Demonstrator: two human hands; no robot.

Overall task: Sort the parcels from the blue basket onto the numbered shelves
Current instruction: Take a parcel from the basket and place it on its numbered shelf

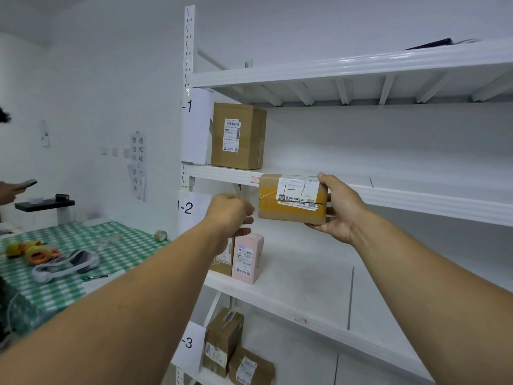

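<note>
The right hand [337, 211] gripped a boxy, tape-banded brown cardboard parcel [291, 212] at the white metal shelf [416, 200] edge, the left hand [230, 215] clenched just beside it.

Right hand [337, 209] gripping, left hand [230, 215] curled

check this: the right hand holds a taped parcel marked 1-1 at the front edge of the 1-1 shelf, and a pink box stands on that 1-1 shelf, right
Not quite: the head view shows the pink box on the 1-2 shelf. The 1-1 shelf holds a brown cardboard box. The rest stands: the right hand holds the taped parcel marked 1-1 at that shelf's front edge.
</note>
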